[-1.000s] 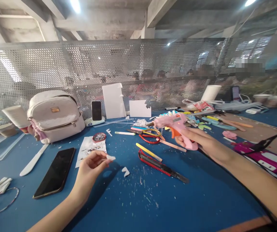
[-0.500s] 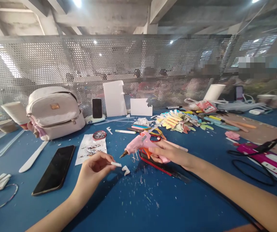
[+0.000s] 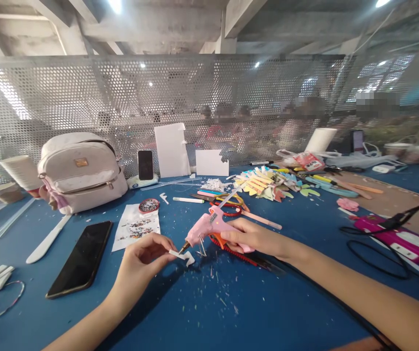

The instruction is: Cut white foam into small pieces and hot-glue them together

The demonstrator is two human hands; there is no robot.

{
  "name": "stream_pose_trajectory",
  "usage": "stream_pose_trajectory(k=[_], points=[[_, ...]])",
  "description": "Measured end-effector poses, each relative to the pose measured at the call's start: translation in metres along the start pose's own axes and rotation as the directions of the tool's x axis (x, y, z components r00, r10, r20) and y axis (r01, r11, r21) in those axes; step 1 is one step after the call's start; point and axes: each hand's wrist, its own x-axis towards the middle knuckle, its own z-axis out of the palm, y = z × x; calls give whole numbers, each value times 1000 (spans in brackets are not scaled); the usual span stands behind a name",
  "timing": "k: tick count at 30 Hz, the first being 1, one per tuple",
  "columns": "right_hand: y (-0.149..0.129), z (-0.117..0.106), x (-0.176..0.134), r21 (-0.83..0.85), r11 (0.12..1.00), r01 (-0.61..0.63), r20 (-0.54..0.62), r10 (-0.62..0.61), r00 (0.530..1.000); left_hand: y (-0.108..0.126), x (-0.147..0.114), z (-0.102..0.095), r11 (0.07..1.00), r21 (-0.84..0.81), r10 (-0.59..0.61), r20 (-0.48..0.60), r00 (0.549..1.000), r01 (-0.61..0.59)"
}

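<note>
My right hand [image 3: 248, 236] is wrapped round a pink hot glue gun [image 3: 204, 229], fingers by its orange trigger. The gun's metal nozzle points down and left, at or very near a small white piece [image 3: 175, 254]. My left hand [image 3: 150, 256] pinches that piece between thumb and fingertips. Just beyond it, a second small white cut piece [image 3: 189, 258] lies on the blue table [image 3: 209, 312]; whether the two touch I cannot tell. Beneath the gun lies a red-edged tool [image 3: 240, 254], partly hidden by my hand. Red-handled scissors [image 3: 233, 210] rest behind the gun.
A black phone [image 3: 81, 258], a paper with dark bits [image 3: 136, 229] and a beige backpack [image 3: 81, 173] stand or lie leftward. Coloured paper cutouts [image 3: 264, 183] are piled at the back. On the right are a magenta power strip [image 3: 399, 239] and black cable [image 3: 355, 253].
The glue gun has come down and left, bringing its nozzle to the white piece in my left hand. My left hand has hardly moved.
</note>
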Motion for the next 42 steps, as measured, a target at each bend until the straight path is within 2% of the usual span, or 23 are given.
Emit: stream_pose_trajectory(k=[11,22,42], points=[[0,-3,-1,-20,999,-24,-8,24,1000,-4,2,-4,1000,4,-13,41,999,13],[1,-5,-3,-29,999,-43,2,43,999,-3,1,-1,998,-63,-28,-19,999,26],[-1,-6,-3,-29,999,-39,6,40,999,-2,0,0,997,-64,-40,-9,999,40]])
